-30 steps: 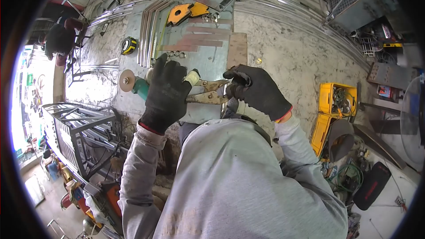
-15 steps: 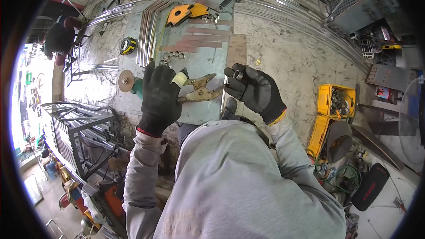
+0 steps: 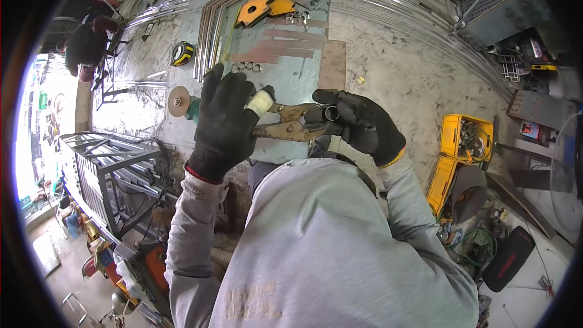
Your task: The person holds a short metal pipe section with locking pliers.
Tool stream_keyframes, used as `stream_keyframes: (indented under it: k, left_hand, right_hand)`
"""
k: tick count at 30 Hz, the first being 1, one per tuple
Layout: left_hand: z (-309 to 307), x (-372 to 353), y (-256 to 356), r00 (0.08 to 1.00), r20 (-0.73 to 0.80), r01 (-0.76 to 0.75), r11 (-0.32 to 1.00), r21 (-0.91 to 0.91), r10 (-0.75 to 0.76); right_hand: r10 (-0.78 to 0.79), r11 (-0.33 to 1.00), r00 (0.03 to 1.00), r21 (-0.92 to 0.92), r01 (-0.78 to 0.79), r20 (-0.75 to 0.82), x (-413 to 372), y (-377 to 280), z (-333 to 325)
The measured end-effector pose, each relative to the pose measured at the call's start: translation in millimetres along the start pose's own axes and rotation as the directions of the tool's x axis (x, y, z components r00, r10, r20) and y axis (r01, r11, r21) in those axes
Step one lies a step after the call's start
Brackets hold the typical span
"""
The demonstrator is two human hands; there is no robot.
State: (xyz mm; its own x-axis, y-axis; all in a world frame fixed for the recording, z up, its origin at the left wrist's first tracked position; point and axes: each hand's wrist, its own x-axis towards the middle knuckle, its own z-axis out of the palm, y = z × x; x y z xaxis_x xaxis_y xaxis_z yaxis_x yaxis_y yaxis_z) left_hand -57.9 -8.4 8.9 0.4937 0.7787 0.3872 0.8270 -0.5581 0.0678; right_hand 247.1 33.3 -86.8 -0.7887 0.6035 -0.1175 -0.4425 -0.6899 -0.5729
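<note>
My left hand [image 3: 225,124], in a black glove with pale tape around the thumb, grips a worn, rust-brown pair of pliers [image 3: 288,131]. Their jaws point right and stand apart. Between the gloved fingers of my right hand [image 3: 370,124] is a short shiny metal ring [image 3: 330,113]. The jaw tips reach the right fingertips, close beside the ring, and overlap them in this view. Both hands are above the sheet-topped work surface [image 3: 294,88], in front of my body.
Beyond my hands lie several small rings [image 3: 246,67], flat metal strips [image 3: 291,44], orange welding magnets [image 3: 254,11] and long tubes [image 3: 209,36]. A tape measure [image 3: 181,53] and a green grinder [image 3: 193,109] are left. Yellow crates [image 3: 449,136] stand right. Another person [image 3: 88,45] is far left.
My right hand has turned and brought the ring down and in toward the pliers. The jaws, formerly apart from the right hand, now meet its fingertips.
</note>
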Motion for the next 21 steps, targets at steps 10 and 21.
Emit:
stream_keyframes:
  k: [10,21]
  left_hand:
    - [-5,12,-8,0.995,0.065,-0.074,0.997,-0.021,0.075]
    - [-2,8,-5,0.994,0.100,-0.052,0.999,-0.003,0.052]
  right_hand:
    - [-0.057,0.941,0.996,-0.338,0.031,-0.067,-2,-16,34]
    - [-0.017,0.950,0.989,-0.310,-0.029,-0.146,-1,-17,42]
